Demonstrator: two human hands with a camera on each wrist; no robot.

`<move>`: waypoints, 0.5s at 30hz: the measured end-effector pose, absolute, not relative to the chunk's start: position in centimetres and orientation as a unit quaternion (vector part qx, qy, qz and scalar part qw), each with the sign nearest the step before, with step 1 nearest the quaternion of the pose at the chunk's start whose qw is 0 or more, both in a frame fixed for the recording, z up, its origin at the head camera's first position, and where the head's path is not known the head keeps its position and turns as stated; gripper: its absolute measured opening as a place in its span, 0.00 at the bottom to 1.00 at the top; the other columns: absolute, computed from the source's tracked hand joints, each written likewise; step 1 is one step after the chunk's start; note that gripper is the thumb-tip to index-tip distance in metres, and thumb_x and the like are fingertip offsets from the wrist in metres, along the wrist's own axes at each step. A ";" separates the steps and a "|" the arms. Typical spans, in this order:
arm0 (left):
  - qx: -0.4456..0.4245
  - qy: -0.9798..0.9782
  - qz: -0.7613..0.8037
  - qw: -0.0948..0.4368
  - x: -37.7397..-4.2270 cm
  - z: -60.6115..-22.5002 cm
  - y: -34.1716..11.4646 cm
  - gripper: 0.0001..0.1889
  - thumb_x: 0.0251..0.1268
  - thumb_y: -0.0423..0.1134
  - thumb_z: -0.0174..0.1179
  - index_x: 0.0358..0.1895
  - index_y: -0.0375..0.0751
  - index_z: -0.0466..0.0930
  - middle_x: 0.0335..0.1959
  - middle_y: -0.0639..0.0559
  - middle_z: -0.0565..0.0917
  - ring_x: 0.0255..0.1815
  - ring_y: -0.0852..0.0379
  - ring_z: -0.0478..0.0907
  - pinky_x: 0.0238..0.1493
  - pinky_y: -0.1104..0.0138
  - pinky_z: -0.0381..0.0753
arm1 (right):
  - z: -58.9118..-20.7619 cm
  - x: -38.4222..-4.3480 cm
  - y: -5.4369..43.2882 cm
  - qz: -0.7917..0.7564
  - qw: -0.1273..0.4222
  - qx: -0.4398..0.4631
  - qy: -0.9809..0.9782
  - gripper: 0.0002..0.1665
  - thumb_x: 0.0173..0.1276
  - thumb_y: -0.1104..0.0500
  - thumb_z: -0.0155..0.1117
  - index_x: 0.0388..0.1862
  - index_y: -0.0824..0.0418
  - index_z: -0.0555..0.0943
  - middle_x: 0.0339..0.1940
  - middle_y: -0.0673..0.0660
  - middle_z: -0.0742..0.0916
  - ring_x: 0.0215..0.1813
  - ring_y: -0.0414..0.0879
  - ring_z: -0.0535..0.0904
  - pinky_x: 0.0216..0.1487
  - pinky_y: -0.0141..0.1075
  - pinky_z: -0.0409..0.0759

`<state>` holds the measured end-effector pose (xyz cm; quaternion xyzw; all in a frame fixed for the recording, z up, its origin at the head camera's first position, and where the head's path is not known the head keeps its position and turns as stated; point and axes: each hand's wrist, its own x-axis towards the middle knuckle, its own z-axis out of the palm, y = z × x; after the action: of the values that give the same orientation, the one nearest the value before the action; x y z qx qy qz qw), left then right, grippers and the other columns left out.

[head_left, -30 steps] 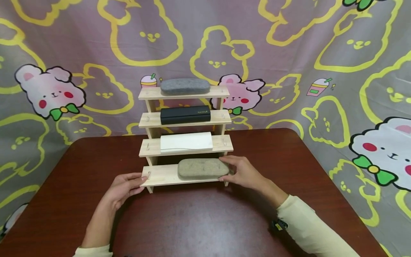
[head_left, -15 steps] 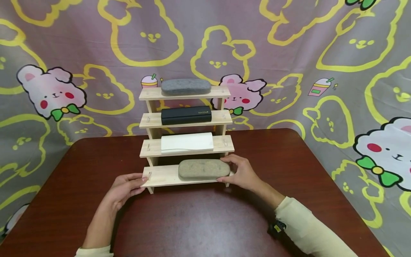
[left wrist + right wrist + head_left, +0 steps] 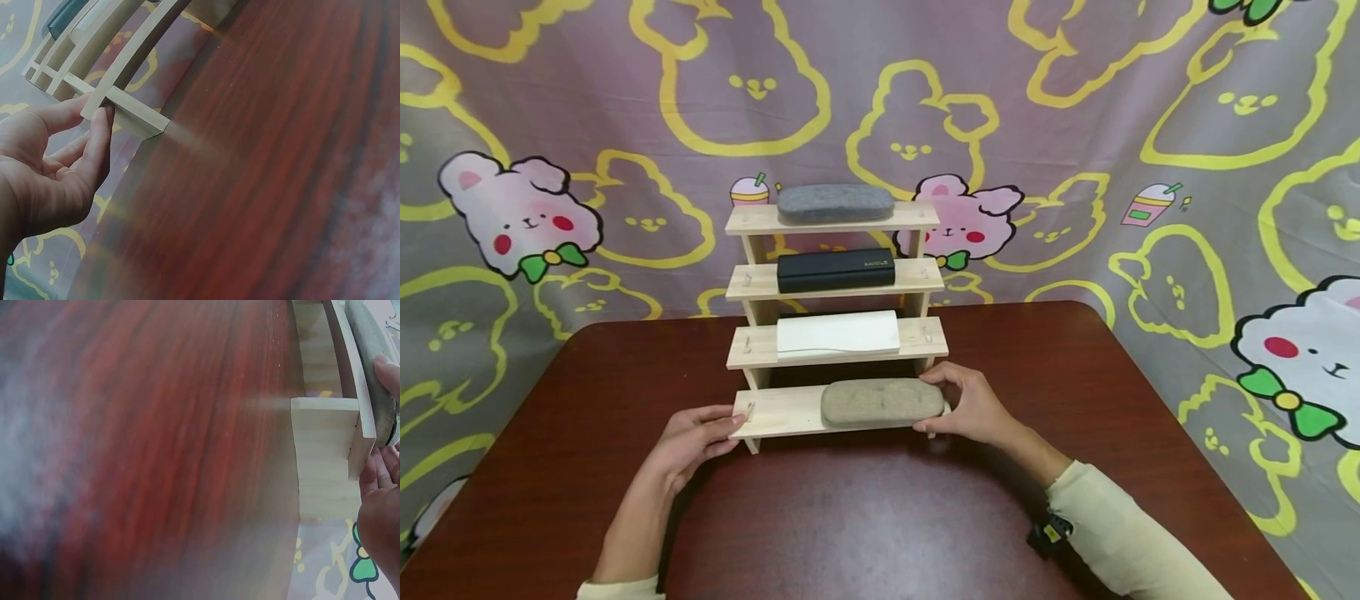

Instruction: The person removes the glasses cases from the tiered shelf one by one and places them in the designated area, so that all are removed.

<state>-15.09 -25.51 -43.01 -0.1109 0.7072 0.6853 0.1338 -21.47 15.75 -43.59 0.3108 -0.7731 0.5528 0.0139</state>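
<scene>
Toward the frame's lower right slips the tan glasses case (image 3: 882,402), pinched by the right hand (image 3: 968,403); the left hand (image 3: 695,437) pinches the wooden rack (image 3: 790,409).

right hand (image 3: 381,512) cropped in wrist view, lettering (image 3: 876,263) illegibly small

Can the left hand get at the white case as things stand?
Probably yes, once the left hand lets go of the bottom shelf; the white case sits one shelf up, its front and left end uncovered.
</scene>
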 end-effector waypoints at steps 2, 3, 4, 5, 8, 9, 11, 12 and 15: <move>-0.113 0.707 0.685 0.133 -15.1 -43.0 -25.5 0.28 0.72 0.32 0.61 0.67 0.19 0.65 0.35 0.59 0.83 0.34 0.69 0.82 0.39 0.76 0.88 | -43.5 -21.4 15.8 0.552 0.008 0.306 -0.775 0.35 0.38 0.71 0.87 0.49 0.70 0.83 0.49 0.68 0.87 0.46 0.35 0.83 0.48 0.25 0.85; -0.114 0.707 0.685 0.133 -15.1 -43.0 -25.5 0.28 0.72 0.32 0.61 0.67 0.19 0.65 0.35 0.59 0.83 0.34 0.68 0.82 0.39 0.76 0.88 | -43.5 -21.4 15.8 0.551 0.006 0.303 -0.777 0.35 0.38 0.72 0.87 0.49 0.70 0.83 0.49 0.68 0.87 0.46 0.35 0.83 0.48 0.25 0.85; -0.113 0.708 0.684 0.134 -15.1 -43.0 -25.5 0.28 0.72 0.32 0.61 0.68 0.19 0.65 0.35 0.59 0.83 0.34 0.69 0.82 0.39 0.76 0.88 | -43.5 -21.4 15.8 0.550 0.004 0.300 -0.779 0.35 0.38 0.71 0.87 0.49 0.70 0.83 0.49 0.68 0.87 0.46 0.34 0.83 0.48 0.25 0.85; -0.113 0.708 0.684 0.134 -15.1 -43.0 -25.5 0.29 0.72 0.33 0.61 0.68 0.18 0.64 0.35 0.59 0.83 0.34 0.69 0.82 0.39 0.76 0.88 | -43.4 -21.4 15.8 0.547 0.002 0.298 -0.782 0.34 0.38 0.71 0.87 0.49 0.70 0.83 0.49 0.67 0.87 0.46 0.34 0.83 0.48 0.25 0.85; -0.112 0.707 0.685 0.134 -15.1 -43.0 -25.5 0.29 0.72 0.33 0.61 0.68 0.18 0.64 0.35 0.59 0.83 0.34 0.69 0.82 0.39 0.76 0.88 | -43.3 -21.4 15.9 0.543 0.002 0.296 -0.786 0.34 0.38 0.70 0.88 0.48 0.69 0.83 0.48 0.66 0.87 0.45 0.35 0.83 0.48 0.25 0.85; -0.112 0.707 0.686 0.134 -15.1 -43.1 -25.5 0.29 0.72 0.33 0.61 0.68 0.18 0.64 0.35 0.59 0.83 0.34 0.69 0.82 0.39 0.76 0.88 | -43.3 -21.4 15.9 0.541 0.004 0.295 -0.788 0.35 0.38 0.70 0.88 0.48 0.68 0.83 0.48 0.65 0.87 0.45 0.35 0.83 0.49 0.25 0.85; -0.112 0.705 0.688 0.133 -15.1 -43.1 -25.5 0.28 0.72 0.32 0.61 0.68 0.18 0.64 0.35 0.59 0.83 0.34 0.69 0.83 0.39 0.76 0.88 | -43.4 -21.4 16.0 0.538 0.007 0.297 -0.789 0.34 0.38 0.69 0.88 0.48 0.67 0.83 0.47 0.65 0.88 0.45 0.34 0.83 0.49 0.25 0.84; -0.112 0.704 0.688 0.133 -15.1 -43.2 -25.6 0.28 0.72 0.32 0.61 0.68 0.18 0.64 0.35 0.60 0.83 0.34 0.69 0.83 0.39 0.76 0.88 | -43.4 -21.4 16.0 0.538 0.009 0.299 -0.788 0.34 0.38 0.69 0.88 0.48 0.67 0.83 0.46 0.65 0.88 0.45 0.35 0.83 0.49 0.25 0.84; -0.113 0.703 0.689 0.134 -15.2 -43.3 -25.6 0.27 0.72 0.32 0.61 0.67 0.19 0.65 0.34 0.60 0.84 0.34 0.69 0.83 0.39 0.76 0.88 | -43.5 -21.5 16.1 0.539 0.013 0.303 -0.786 0.35 0.37 0.70 0.88 0.48 0.67 0.83 0.45 0.64 0.88 0.44 0.35 0.83 0.49 0.26 0.85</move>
<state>-15.20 -25.64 -43.31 -0.1125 0.7029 0.6895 0.1338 -21.53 16.11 -43.46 0.3025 -0.7860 0.5389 0.0134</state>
